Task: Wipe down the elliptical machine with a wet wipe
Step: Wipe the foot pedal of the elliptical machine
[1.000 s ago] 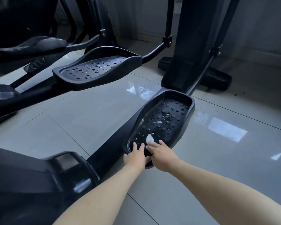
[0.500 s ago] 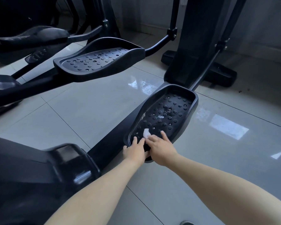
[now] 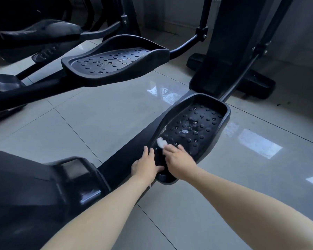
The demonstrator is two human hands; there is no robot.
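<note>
The black elliptical machine's lower right pedal has a studded tread with wet smears. My right hand is at the pedal's near end and holds a small wadded white wet wipe against the tread at the left inner wall. The fingers are blurred. My left hand grips the pedal's near left rim, fingers over the edge and thumb along the outer end. The raised left pedal hangs farther back on the left.
The machine's central column and base foot stand behind the pedal. The glossy rear housing sits at the lower left. A second black machine is at the far left. Shiny grey floor tiles lie all around.
My right hand has slid the wipe leftward across the near end of the pedal, towards its left wall. My left hand has stayed on the rim.
</note>
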